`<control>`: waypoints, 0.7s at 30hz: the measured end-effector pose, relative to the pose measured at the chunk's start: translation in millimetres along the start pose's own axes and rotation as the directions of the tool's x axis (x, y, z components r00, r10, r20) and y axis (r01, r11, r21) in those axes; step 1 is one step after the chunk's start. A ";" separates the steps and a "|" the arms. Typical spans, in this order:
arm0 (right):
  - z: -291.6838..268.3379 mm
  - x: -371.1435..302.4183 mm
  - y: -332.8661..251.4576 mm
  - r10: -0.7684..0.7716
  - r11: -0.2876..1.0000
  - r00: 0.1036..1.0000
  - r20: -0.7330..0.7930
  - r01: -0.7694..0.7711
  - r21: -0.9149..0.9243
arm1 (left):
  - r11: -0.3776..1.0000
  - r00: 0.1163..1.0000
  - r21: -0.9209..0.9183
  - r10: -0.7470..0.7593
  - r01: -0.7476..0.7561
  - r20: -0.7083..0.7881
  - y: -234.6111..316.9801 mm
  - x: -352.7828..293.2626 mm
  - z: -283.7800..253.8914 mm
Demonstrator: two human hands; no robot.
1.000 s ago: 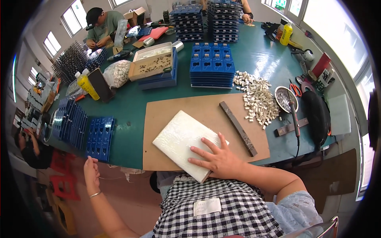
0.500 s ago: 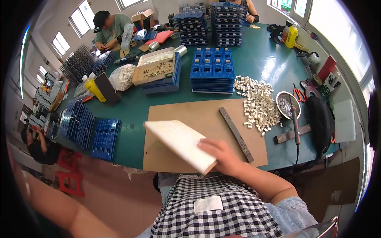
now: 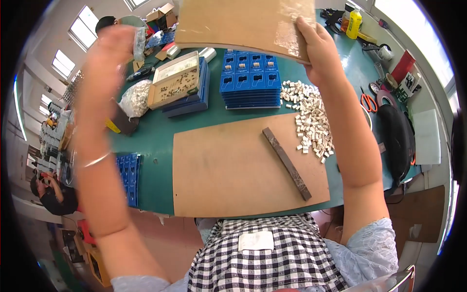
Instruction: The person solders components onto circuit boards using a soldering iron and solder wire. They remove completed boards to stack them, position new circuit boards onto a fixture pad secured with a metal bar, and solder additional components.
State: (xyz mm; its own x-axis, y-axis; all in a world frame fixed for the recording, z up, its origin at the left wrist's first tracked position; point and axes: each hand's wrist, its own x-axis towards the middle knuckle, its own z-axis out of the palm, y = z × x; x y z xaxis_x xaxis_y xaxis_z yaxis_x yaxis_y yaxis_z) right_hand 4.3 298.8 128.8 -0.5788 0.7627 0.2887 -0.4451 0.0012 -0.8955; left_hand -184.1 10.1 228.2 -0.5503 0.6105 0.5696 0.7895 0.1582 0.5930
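My right hand (image 3: 318, 46) grips right edge of flat brown board (image 3: 243, 22), raised high above far side of worktop (image 3: 155, 134). My left hand (image 3: 104, 53) lifted, blurred, apart from board's left edge; open or closed, cannot tell. Below: brown mat (image 3: 233, 170), dark bar (image 3: 287, 163).

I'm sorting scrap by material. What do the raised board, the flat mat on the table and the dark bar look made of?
Board in the right hand: likely fibreboard, matte brown with a glossy taped patch. Mat: similar matte brown board or card. Bar: dark, speckled, possibly metal or stone; unclear.
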 end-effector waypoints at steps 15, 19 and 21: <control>-17.4 79.5 101.4 0.506 0.739 0.827 -0.244 -0.561 -0.373 | 0.679 0.724 -0.263 -0.601 0.686 0.338 -136.7 40.9 227.1; -24.6 84.1 116.4 0.529 0.661 0.808 -0.260 -0.585 -0.471 | 0.651 0.687 -0.239 -0.622 0.720 0.376 -141.8 39.2 233.5; -30.1 83.3 121.9 0.535 0.688 0.817 -0.215 -0.569 -0.451 | 0.565 0.635 -0.296 -0.638 0.770 0.435 -144.0 39.1 235.4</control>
State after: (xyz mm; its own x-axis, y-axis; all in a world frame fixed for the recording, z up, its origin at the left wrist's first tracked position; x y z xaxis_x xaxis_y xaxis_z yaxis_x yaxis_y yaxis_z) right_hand -77.6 381.9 33.5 -0.5638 0.7632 -0.3157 0.3307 -0.1416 -0.9330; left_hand -255.3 193.9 31.1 -0.7350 0.6245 -0.2641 -0.0581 0.3301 0.9422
